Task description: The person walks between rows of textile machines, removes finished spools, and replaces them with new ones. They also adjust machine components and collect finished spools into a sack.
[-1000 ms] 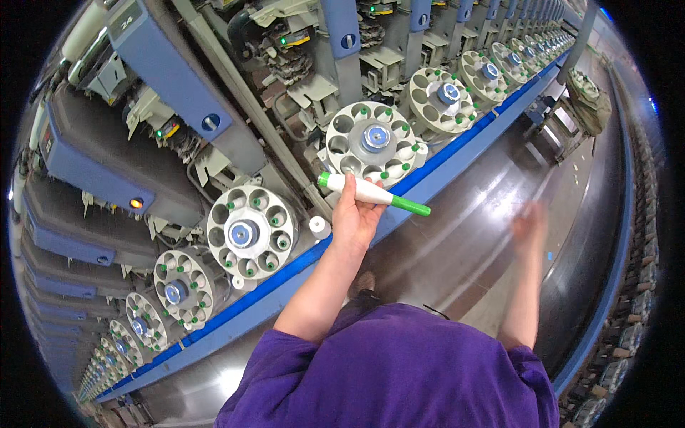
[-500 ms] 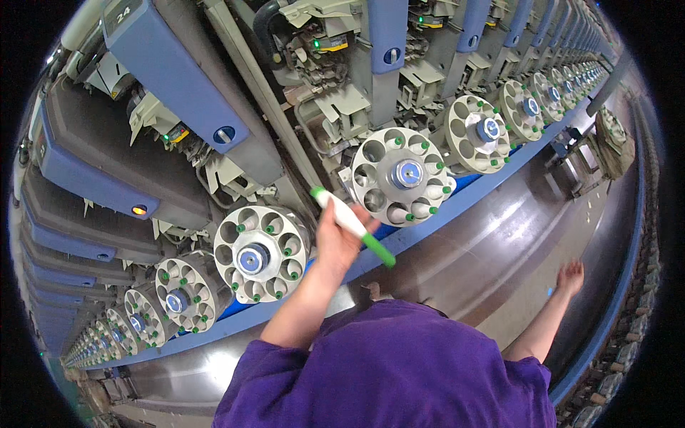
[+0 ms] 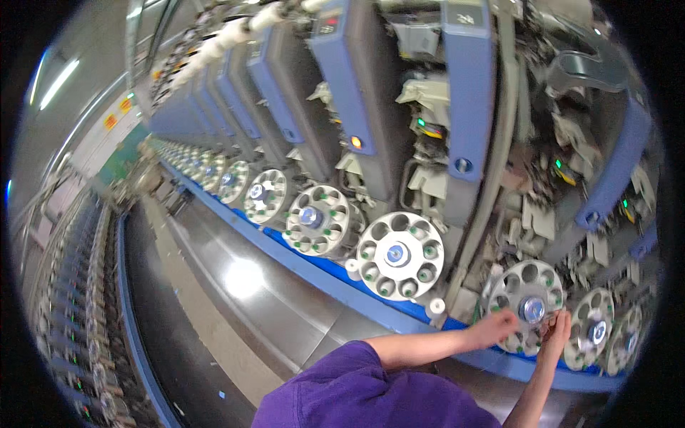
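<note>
Both my hands are at the front of a round magazine (image 3: 515, 283) with a ring of pockets and a blue hub (image 3: 532, 309). On the hub's left, my left hand (image 3: 494, 329) is closed, its fingers drawn together and slightly blurred. My right hand (image 3: 555, 334) is raised just right of the hub, fingers bent together toward the magazine's face. Whatever either hand pinches is too small to make out. A neighbouring magazine (image 3: 398, 274) to the left holds several green-tipped bobbins in its pockets.
More round magazines (image 3: 309, 216) line the blue rail (image 3: 335, 291) toward the far left. Tall blue-fronted machine units (image 3: 467, 93) rise behind them. White tube ends (image 3: 435, 307) stick out by the rail. Another machine row (image 3: 71, 314) runs along the far side of the aisle floor (image 3: 193, 307).
The view has swung left along the machine. My left hand no longer shows the white, green-ended bobbin it held. My right hand has come from the far right to the magazine.
</note>
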`<state>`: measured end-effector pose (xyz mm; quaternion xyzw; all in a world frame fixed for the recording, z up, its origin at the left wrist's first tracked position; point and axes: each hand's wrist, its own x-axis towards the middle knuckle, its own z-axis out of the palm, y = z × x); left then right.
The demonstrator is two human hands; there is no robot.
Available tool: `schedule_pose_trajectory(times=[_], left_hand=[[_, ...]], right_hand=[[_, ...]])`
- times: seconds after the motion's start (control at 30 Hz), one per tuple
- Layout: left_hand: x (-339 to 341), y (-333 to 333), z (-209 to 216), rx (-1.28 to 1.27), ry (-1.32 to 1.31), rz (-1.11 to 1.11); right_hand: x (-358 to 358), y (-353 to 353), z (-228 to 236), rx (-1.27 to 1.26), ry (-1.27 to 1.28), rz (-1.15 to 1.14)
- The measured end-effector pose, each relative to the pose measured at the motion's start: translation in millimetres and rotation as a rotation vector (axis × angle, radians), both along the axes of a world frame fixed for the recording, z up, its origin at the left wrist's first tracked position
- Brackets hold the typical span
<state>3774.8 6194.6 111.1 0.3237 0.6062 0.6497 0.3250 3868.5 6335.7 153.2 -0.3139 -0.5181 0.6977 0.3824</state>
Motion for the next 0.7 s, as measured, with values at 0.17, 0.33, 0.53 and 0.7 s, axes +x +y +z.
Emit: schedule_pose_trajectory(times=[0.17, 0.33, 0.53, 0.7], left_hand=[[-23.6, -8.8, 71.7, 0.011, 0.429, -0.091], [-79.1, -10.9, 89.7, -0.249, 0.335, -0.045], [-69.9, 25.8, 58.9, -0.197, 0.623, -0.208], [3.7, 74.6, 76.4, -0.028, 0.508, -0.697]], right_hand=[[-7.6, -6.2, -31.5, -0.004, -0.183, 0.850], [-6.4, 26.8, -27.3, 0.396, -0.209, 0.311], [-11.3, 53.0, -70.9, 0.936, -0.821, 0.170], [0.5, 56.6, -76.8, 1.305, -0.607, 0.281]])
